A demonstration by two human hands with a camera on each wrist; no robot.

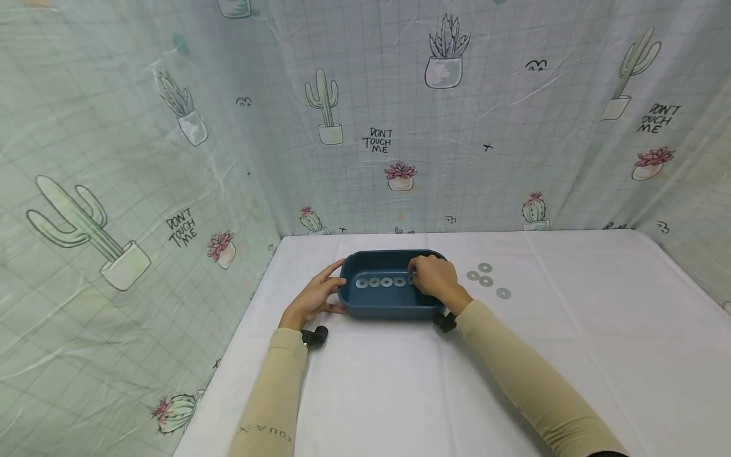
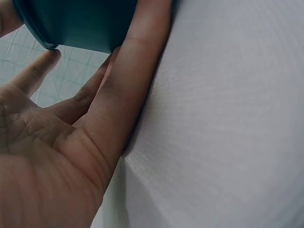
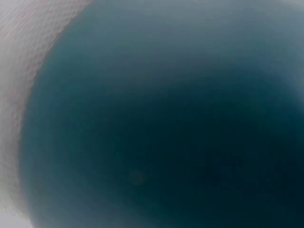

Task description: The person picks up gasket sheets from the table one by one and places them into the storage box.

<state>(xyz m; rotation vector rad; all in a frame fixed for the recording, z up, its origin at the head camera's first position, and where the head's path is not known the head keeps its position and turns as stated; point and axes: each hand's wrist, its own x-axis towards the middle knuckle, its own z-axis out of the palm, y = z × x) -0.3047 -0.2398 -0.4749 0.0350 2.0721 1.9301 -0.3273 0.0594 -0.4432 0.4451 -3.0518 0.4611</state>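
Observation:
A dark blue rectangular tray (image 1: 394, 312) stands on the table, with a row of several flat grey washers (image 1: 386, 282) on its floor. My left hand (image 1: 313, 298) is at the tray's left end, its spread, nearly straight fingers touching the rim and outer wall. In the left wrist view those fingers (image 2: 128, 61) lie against the tray's wall (image 2: 85, 23). Inside the tray's right part, my right hand (image 1: 434, 277) pinches a washer (image 1: 410, 280) at the row's right end, mostly hidden by the fingertips. Only the blurred tray wall (image 3: 142, 118) fills the right wrist view.
Several more washers (image 1: 485, 280) lie loose on the white tablecloth (image 1: 377, 387), just right of the tray. A cactus-print curtain (image 1: 365, 114) hangs behind the table and along its left side. Small black wrist cameras (image 1: 315, 336) sit under both wrists.

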